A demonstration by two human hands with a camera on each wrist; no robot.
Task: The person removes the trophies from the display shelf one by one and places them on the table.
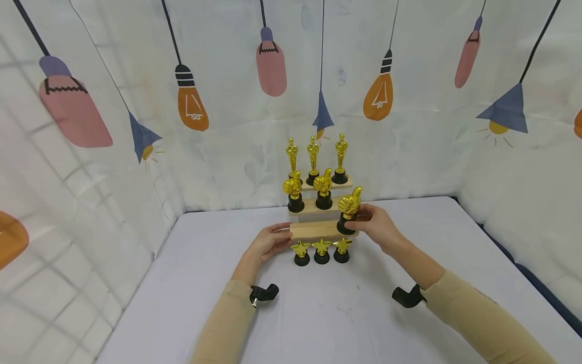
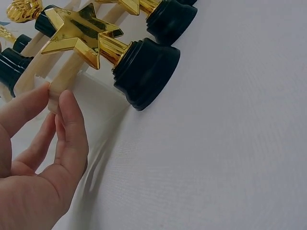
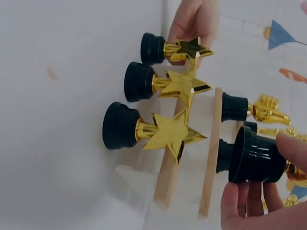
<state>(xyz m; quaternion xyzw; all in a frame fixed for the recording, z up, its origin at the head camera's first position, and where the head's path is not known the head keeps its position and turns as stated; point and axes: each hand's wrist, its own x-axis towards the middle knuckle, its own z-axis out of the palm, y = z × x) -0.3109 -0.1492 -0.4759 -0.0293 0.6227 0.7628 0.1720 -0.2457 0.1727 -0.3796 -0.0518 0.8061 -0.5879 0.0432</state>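
Observation:
My right hand (image 1: 376, 228) grips a gold thumbs-up trophy (image 1: 349, 203) by its black base, over the right end of the front wooden shelf board (image 1: 313, 230). In the right wrist view the base (image 3: 256, 155) is tilted and clear of the boards, with fingers and thumb around it. My left hand (image 2: 43, 158) pinches the left end of the front board (image 2: 64, 79) between thumb and fingers. Two more thumbs-up trophies (image 1: 323, 188) stand on the middle board (image 1: 309, 206). Gold star trophies (image 1: 321, 251) stand in a row on the table before the front board.
Behind, three gold figure trophies (image 1: 313, 156) stand on the top board (image 1: 347, 183). A white cloth covers the table (image 1: 327, 313). A fabric backdrop (image 1: 227, 162) printed with lamps hangs close behind the stand. Black wrist cameras (image 1: 264, 293) sit on both wrists.

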